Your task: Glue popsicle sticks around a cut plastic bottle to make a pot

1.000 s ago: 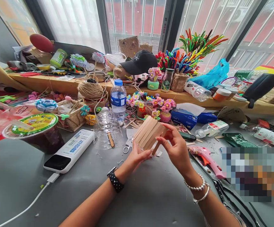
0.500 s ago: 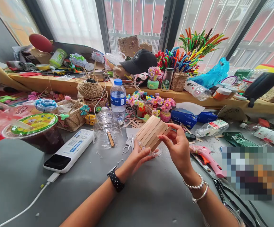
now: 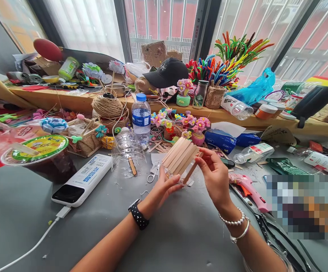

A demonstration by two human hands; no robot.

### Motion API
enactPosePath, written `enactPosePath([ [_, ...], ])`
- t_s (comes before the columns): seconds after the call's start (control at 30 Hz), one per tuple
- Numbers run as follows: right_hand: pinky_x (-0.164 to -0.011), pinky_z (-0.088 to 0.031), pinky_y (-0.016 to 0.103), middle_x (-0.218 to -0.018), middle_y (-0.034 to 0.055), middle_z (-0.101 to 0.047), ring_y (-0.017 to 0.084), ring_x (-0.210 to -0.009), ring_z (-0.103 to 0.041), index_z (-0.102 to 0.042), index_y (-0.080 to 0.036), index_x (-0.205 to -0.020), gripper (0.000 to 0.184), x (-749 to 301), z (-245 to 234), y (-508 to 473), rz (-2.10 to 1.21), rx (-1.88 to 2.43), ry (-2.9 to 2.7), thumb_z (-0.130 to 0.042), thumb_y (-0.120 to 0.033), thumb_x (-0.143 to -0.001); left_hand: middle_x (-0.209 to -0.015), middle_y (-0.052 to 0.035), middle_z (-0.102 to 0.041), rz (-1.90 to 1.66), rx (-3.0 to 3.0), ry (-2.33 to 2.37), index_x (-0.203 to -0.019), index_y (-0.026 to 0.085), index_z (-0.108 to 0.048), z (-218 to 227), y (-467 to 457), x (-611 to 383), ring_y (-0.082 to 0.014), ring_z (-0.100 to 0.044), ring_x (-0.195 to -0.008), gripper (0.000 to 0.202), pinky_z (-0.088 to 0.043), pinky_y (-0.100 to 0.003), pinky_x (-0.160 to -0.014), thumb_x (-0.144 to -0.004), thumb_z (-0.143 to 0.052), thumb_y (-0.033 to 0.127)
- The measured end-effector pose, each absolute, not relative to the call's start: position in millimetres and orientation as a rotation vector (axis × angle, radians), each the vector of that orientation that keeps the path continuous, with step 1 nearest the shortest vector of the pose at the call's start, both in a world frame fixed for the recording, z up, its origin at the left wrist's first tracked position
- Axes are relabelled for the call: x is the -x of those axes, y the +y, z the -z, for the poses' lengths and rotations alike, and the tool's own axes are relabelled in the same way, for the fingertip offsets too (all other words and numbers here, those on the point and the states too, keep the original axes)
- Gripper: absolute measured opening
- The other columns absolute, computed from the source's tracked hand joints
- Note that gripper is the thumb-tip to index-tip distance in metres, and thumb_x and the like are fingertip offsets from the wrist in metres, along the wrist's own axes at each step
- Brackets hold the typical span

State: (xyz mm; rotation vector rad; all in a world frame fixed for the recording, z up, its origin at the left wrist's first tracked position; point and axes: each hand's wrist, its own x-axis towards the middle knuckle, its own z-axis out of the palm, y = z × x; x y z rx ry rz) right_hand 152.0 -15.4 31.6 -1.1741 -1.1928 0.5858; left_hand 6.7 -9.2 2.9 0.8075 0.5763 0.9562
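Both hands hold a small panel of wooden craft sticks (image 3: 179, 155) set side by side, raised a little above the grey table (image 3: 25, 211). My left hand (image 3: 165, 186), with a black watch on its wrist, grips the panel's lower left end with curled fingers. My right hand (image 3: 215, 173), with bead bracelets on the wrist, pinches the right edge, where one stick (image 3: 192, 169) lies against the panel.
A cut clear plastic bottle (image 3: 127, 153) and a water bottle (image 3: 141, 117) stand behind the hands. A white power bank (image 3: 83, 181) lies left, a pink glue gun (image 3: 247, 189) right. Twine spool (image 3: 109, 107), paper flowers, pipe cleaners (image 3: 232, 53) and a black cap (image 3: 168, 73) crowd the back shelf.
The stick panel has risen slightly and tilted. My right hand has shifted along its right edge, where a single stick now lies against the panel.
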Motion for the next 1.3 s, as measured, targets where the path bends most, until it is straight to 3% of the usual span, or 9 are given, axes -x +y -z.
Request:
enactPosePath([
  [0.4,-0.063,-0.043,0.026,-0.071,-0.0007,-0.064,0.010,-0.064,-0.053,-0.067,-0.021,-0.080,0.018,-163,-38,-11,-0.724,1.105,-1.024,-0.066,-0.032,-0.066,-0.127,-0.0160,-0.042,-0.992,-0.891,0.633,-0.134,0.027,-0.008,-9,-12,-8,-0.0305,-0.056,-0.099,0.087,-0.037,-0.049,-0.091,-0.069,-0.065,0.033],
  [0.83,-0.062,-0.041,0.026,-0.069,-0.0009,-0.062,0.011,-0.064,-0.052,-0.065,-0.019,-0.070,0.019,-163,-38,-11,-0.720,1.143,-1.011,-0.067,-0.036,-0.062,-0.139,-0.0170,-0.020,-0.938,-0.958,0.659,-0.134,0.031,-0.001,-7,-9,-8,-0.0323,-0.054,-0.102,0.099,-0.039,-0.045,-0.089,-0.063,-0.070,0.035],
  [1.1,-0.052,-0.035,0.023,-0.059,-0.0020,-0.059,0.009,-0.054,-0.045,-0.065,-0.018,-0.067,0.021,-161,-40,-11,-0.804,1.152,-0.972,-0.067,-0.038,-0.061,-0.138,-0.0153,-0.026,-1.005,-0.943,0.645,-0.134,0.029,-0.009,4,-4,-10,-0.0324,-0.052,-0.104,0.098,-0.039,-0.045,-0.089,-0.060,-0.073,0.032],
  [1.3,-0.053,-0.035,0.023,-0.057,-0.0022,-0.057,0.008,-0.054,-0.044,-0.067,-0.018,-0.067,0.025,-166,-43,-11,-0.959,1.164,-0.878,-0.071,-0.040,-0.055,-0.138,-0.0145,-0.026,-1.011,-0.939,0.656,-0.133,0.029,-0.008,6,-4,-11,-0.0319,-0.050,-0.106,0.100,-0.036,-0.046,-0.094,-0.058,-0.073,0.030],
])
